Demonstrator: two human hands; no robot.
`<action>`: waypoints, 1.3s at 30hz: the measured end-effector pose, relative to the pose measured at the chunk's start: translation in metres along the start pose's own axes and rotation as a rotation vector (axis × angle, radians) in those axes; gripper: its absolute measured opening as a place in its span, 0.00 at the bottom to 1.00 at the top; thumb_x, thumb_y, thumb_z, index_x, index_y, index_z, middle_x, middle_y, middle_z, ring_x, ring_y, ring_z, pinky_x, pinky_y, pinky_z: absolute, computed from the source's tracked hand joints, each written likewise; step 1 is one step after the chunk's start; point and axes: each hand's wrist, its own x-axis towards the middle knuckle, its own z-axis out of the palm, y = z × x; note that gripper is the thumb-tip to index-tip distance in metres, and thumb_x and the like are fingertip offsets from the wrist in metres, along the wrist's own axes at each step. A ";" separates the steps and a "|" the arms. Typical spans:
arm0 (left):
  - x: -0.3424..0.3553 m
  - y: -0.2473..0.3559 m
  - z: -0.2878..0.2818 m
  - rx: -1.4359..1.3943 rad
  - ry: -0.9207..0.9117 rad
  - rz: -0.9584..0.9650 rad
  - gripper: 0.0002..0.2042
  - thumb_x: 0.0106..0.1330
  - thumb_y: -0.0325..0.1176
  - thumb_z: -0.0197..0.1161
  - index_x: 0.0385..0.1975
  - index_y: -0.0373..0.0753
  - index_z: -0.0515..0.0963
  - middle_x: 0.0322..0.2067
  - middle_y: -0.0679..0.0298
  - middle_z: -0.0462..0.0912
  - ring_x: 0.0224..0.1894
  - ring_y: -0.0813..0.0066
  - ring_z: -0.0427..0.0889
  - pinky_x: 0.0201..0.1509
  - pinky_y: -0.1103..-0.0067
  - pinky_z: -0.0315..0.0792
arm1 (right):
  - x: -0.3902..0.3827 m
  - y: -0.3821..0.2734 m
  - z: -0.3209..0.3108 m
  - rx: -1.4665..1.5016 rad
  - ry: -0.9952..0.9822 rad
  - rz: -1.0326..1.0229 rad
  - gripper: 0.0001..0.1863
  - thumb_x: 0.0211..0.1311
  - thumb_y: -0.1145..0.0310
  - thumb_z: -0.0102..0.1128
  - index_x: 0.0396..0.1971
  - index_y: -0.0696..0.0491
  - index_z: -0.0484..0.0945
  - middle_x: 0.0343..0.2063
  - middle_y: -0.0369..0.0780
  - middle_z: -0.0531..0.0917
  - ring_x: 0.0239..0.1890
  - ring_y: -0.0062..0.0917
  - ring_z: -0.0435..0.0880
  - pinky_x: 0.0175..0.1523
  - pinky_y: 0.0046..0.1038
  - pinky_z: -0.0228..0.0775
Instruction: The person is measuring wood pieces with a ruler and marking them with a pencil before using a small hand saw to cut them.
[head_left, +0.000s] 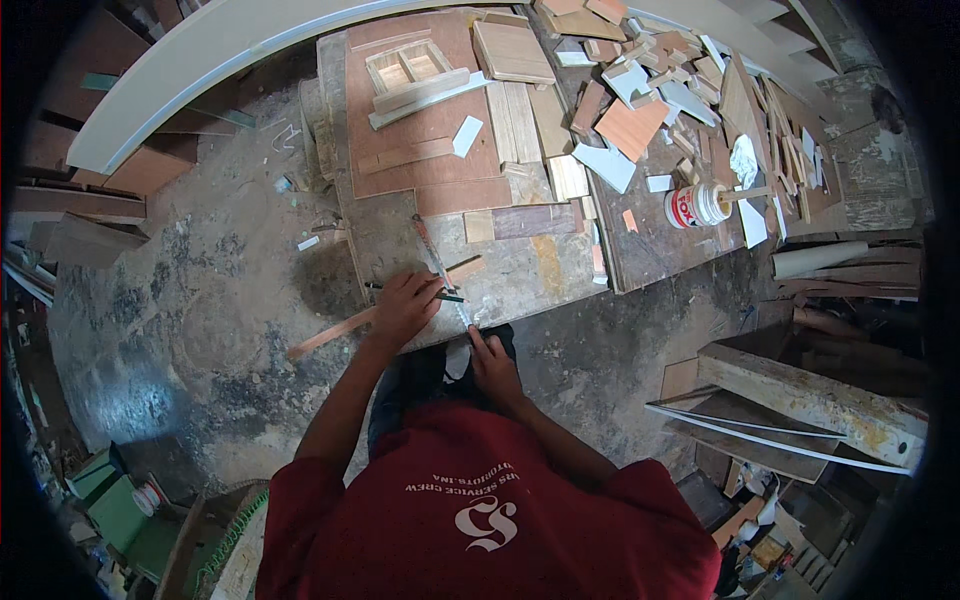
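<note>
here, left hand (404,303) covers wooden strip (335,332); right hand (494,367) grips slim tool (431,247).

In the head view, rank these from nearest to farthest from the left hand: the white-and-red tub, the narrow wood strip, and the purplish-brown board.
From the left hand:
1. Narrow wood strip: right at the hand, passing beneath it.
2. Purplish-brown board: ahead and to the right, lying flat.
3. White-and-red tub: well off to the right.
</note>
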 end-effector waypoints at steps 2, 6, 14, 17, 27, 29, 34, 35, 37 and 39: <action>0.000 0.000 0.004 0.008 0.028 -0.030 0.16 0.51 0.32 0.69 0.41 0.40 0.80 0.40 0.65 0.77 0.43 0.63 0.76 0.45 0.69 0.73 | 0.000 0.000 0.001 0.011 0.012 -0.014 0.30 0.64 0.74 0.53 0.67 0.47 0.61 0.33 0.46 0.69 0.29 0.44 0.76 0.31 0.41 0.70; -0.001 0.006 0.011 0.029 0.067 -0.104 0.15 0.52 0.34 0.69 0.40 0.41 0.80 0.38 0.66 0.77 0.41 0.63 0.76 0.42 0.68 0.73 | 0.000 -0.001 0.000 0.002 0.001 -0.009 0.30 0.64 0.75 0.52 0.67 0.48 0.61 0.33 0.46 0.69 0.29 0.44 0.76 0.30 0.41 0.70; 0.000 0.009 0.015 0.072 0.078 -0.159 0.17 0.53 0.37 0.69 0.43 0.42 0.80 0.37 0.65 0.77 0.41 0.62 0.76 0.42 0.67 0.72 | 0.000 -0.001 0.000 0.015 0.005 -0.026 0.30 0.63 0.76 0.53 0.66 0.49 0.62 0.33 0.47 0.68 0.29 0.44 0.75 0.31 0.40 0.70; 0.000 0.010 0.018 0.102 0.130 -0.162 0.17 0.54 0.39 0.69 0.43 0.42 0.80 0.38 0.65 0.77 0.41 0.63 0.76 0.42 0.67 0.72 | 0.000 -0.004 -0.002 0.020 0.008 -0.031 0.30 0.63 0.76 0.53 0.66 0.49 0.62 0.33 0.47 0.68 0.29 0.44 0.76 0.31 0.40 0.70; 0.002 0.014 0.014 0.122 0.060 -0.185 0.19 0.54 0.42 0.70 0.43 0.40 0.81 0.37 0.66 0.78 0.41 0.65 0.76 0.41 0.68 0.72 | 0.001 -0.004 0.000 0.003 0.017 -0.010 0.28 0.64 0.75 0.53 0.65 0.49 0.63 0.34 0.46 0.70 0.29 0.44 0.77 0.31 0.42 0.71; 0.003 0.013 0.015 0.102 0.108 -0.162 0.19 0.54 0.42 0.71 0.43 0.41 0.81 0.37 0.66 0.78 0.41 0.65 0.76 0.41 0.68 0.72 | 0.001 -0.004 0.000 0.001 -0.019 0.026 0.29 0.63 0.75 0.53 0.65 0.49 0.63 0.34 0.46 0.70 0.29 0.44 0.77 0.30 0.42 0.71; 0.004 0.013 0.015 0.090 0.122 -0.166 0.19 0.53 0.43 0.71 0.41 0.40 0.81 0.37 0.66 0.78 0.40 0.65 0.76 0.41 0.68 0.72 | 0.002 -0.004 -0.005 0.028 0.010 0.001 0.29 0.63 0.74 0.54 0.65 0.49 0.64 0.34 0.46 0.71 0.29 0.43 0.77 0.31 0.41 0.71; 0.004 0.013 0.015 0.096 0.117 -0.167 0.19 0.53 0.43 0.71 0.41 0.41 0.81 0.37 0.66 0.78 0.40 0.65 0.76 0.41 0.68 0.72 | 0.003 -0.005 -0.007 0.058 -0.004 0.013 0.29 0.63 0.73 0.55 0.65 0.49 0.65 0.34 0.46 0.71 0.29 0.43 0.77 0.31 0.40 0.71; 0.004 0.012 0.015 0.096 0.119 -0.158 0.19 0.52 0.43 0.71 0.41 0.41 0.81 0.37 0.66 0.77 0.39 0.65 0.76 0.41 0.68 0.72 | 0.004 -0.006 -0.012 0.031 0.008 0.007 0.29 0.62 0.72 0.56 0.64 0.49 0.65 0.33 0.46 0.72 0.29 0.42 0.77 0.31 0.39 0.71; 0.003 0.010 0.016 0.097 0.123 -0.152 0.19 0.52 0.43 0.71 0.41 0.41 0.81 0.37 0.66 0.77 0.39 0.65 0.76 0.41 0.69 0.73 | 0.007 -0.012 -0.021 0.004 0.017 -0.001 0.29 0.61 0.72 0.57 0.64 0.49 0.65 0.32 0.45 0.72 0.29 0.42 0.77 0.32 0.39 0.71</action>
